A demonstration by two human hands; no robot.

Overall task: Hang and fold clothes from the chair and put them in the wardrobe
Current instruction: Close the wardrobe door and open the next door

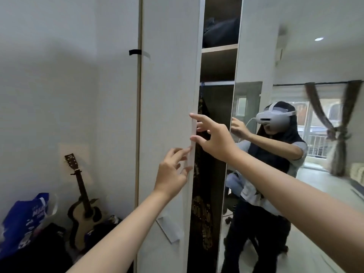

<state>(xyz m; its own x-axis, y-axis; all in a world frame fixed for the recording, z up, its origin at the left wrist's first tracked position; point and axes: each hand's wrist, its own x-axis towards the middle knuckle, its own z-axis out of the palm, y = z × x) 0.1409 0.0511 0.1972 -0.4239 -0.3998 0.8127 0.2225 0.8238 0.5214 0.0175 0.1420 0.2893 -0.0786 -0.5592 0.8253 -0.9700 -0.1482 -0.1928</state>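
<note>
The tall white wardrobe point(167, 95) fills the middle of the head view, with a narrow dark gap between its left door and its mirrored right door point(254, 56). My left hand point(173, 170) reaches to the left door's edge, fingers spread and touching it. My right hand point(212, 136) is higher, fingers straight, fingertips at the same edge near the gap. Inside the gap a dark patterned garment point(202, 194) hangs from a rail point(218, 83). Neither hand holds clothing.
A dark bag point(220, 32) lies on the top shelf. The mirror shows a person in a headset and a bright room with curtains. A guitar point(84, 203) leans on the wall at the left, beside a blue bag point(23, 215) and dark clothes on the floor.
</note>
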